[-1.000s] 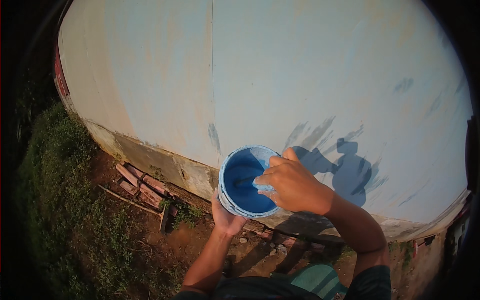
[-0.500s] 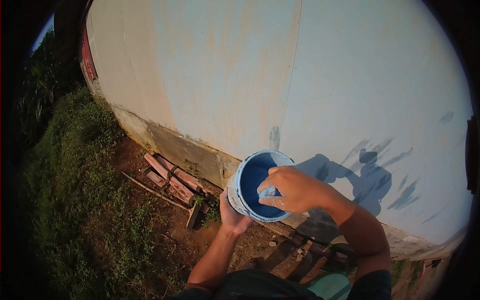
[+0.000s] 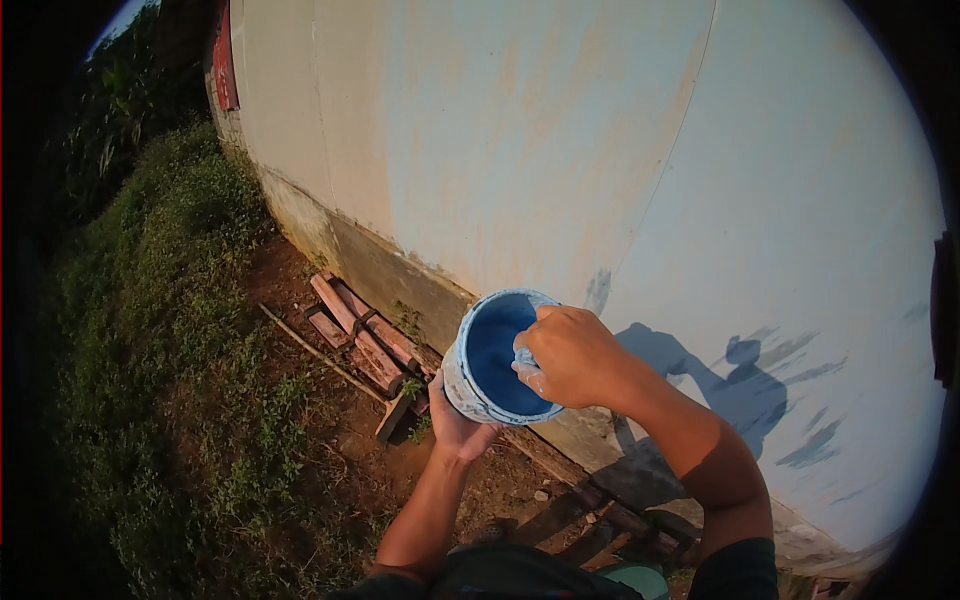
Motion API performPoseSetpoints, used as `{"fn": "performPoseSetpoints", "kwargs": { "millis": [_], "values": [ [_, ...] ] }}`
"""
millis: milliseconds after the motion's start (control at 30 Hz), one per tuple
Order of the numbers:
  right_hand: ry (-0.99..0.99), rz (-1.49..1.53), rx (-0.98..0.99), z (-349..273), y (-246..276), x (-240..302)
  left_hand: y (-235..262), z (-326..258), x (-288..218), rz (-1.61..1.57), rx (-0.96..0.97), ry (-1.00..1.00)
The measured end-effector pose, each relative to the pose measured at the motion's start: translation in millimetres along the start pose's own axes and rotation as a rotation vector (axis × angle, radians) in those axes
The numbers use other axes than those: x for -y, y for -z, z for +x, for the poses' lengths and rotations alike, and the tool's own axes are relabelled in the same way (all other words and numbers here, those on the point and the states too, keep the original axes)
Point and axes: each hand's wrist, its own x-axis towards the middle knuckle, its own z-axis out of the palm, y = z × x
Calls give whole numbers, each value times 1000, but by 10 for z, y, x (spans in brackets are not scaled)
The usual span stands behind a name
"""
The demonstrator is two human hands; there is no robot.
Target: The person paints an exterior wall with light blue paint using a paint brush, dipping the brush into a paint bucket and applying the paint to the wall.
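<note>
Paint bucket (image 3: 497, 357) now further left

Two bare forearms come up from the lower edge; no glove, ring, watch or band shows on either; the left hand (image 3: 462, 425) is bare, only its palm edge and wrist visible; the right hand (image 3: 572, 357) is bare too, knuckles and back in view, with pale bluish smears on the fingertips (image 3: 526, 368); a dark sleeve (image 3: 735, 572) ends at the right elbow; dark clothing (image 3: 520, 575) covers the chest at the bottom edge; beside it shows a small patch of teal cloth (image 3: 630, 580).
</note>
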Motion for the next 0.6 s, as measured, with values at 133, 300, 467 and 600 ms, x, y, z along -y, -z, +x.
{"fn": "performPoseSetpoints", "kwargs": {
  "millis": [133, 300, 467, 600],
  "values": [
    [19, 102, -135, 216, -156, 15, 26, -81, -82, 32, 5, -17],
    [80, 276, -290, 218, -243, 16, -99, -164, -57, 118, -38, -65],
    [142, 355, -17, 163, -170, 129, -70, -268, -30, 118, -18, -85],
    [182, 427, 29, 89, -229, 111, 20, -343, -36, 139, 20, -68]
  ]
}}
